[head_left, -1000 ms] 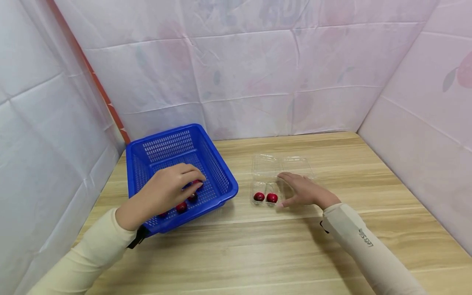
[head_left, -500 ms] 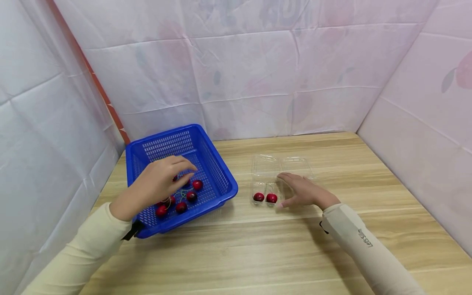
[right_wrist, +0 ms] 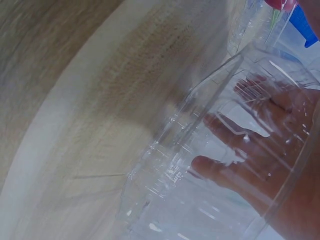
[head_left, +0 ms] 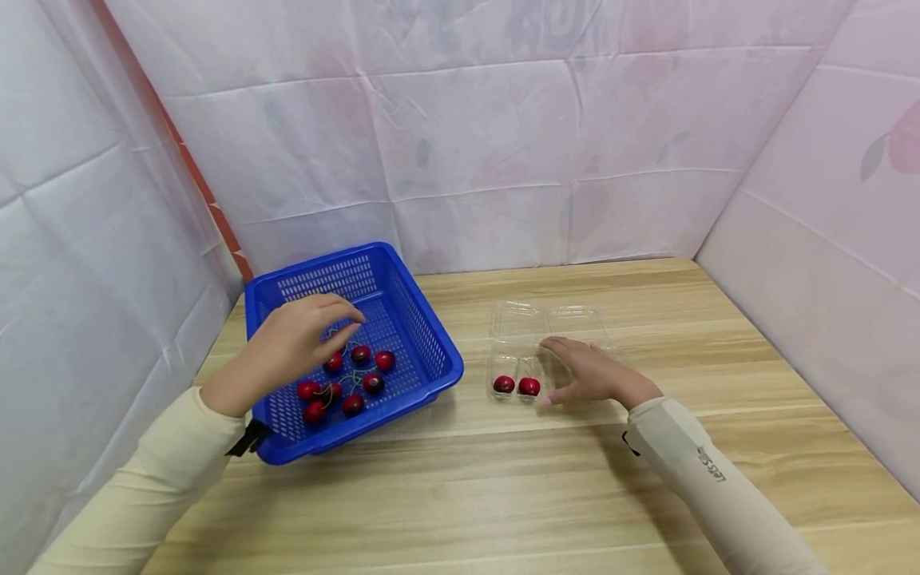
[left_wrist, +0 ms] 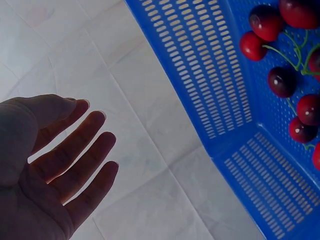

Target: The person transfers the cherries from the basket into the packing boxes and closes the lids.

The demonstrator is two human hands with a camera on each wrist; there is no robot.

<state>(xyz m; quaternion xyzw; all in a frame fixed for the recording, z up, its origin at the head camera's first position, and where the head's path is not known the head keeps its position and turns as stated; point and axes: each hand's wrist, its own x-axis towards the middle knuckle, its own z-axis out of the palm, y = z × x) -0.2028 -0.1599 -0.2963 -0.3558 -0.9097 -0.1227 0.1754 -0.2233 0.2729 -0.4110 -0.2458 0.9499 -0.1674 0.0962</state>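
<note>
A blue plastic basket [head_left: 438, 351] at the left holds several red cherries [head_left: 352, 405] with green stems. My left hand [head_left: 295, 339] hovers over it, fingers loosely bent, with nothing in its grasp; in the left wrist view the hand [left_wrist: 65, 155] is bare and apart from the cherries. To the right lies a clear plastic clamshell box [head_left: 519, 321] with its lid folded back. Two cherries sit side by side in its front left part, a dark red cherry [head_left: 503, 385] and a brighter cherry [head_left: 529, 386]. My right hand [head_left: 592, 371] rests at the box's right side, fingers spread, partly covering it.
The boxes and basket stand on a wood-grain table [head_left: 489, 487]. White printed cloth [head_left: 474, 160] rises behind and on both sides, close to the basket's back left corner.
My left hand has drawn back leftward and up over the basket, uncovering more cherries. The right hand and the box have stayed in place.
</note>
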